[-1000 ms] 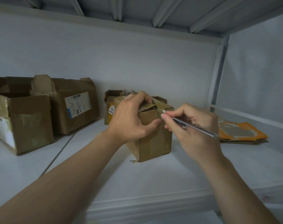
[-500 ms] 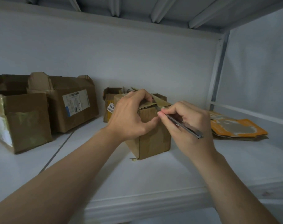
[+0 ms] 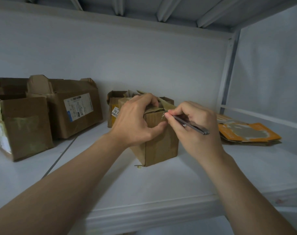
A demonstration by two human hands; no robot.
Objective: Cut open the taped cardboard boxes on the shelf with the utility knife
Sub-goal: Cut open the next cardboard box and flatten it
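Small cardboard box (image 3: 159,141) at the middle of a white shelf (image 3: 161,184), one corner turned toward the viewer, its top flaps crumpled and taped. The left hand (image 3: 136,121) grips the box from the left – fingers curled over the top flaps, thumb pressed against the near right face just below the top edge. The right hand (image 3: 195,131) comes in from the right and pinches a slim, dark utility knife (image 3: 190,123) as one holds a pen, with fingertips close to the blade end. The knife slopes down to the right, so its rear end sticks out past the knuckles. Its tip sits at the top edge of the box's near right face, just above the left thumb and between the two hands. How deep the blade sits in the tape or cardboard cannot be made out.

Just behind the small box stands another small box with a yellow side (image 3: 112,114), its top open, partly hidden by the left hand. Further left stands a larger box with a white label (image 3: 73,109), and nearer on that side an open box (image 3: 27,128) with raised flaps. At the right of the shelf, well apart from the hands, lies a flattened orange carton (image 3: 249,133).
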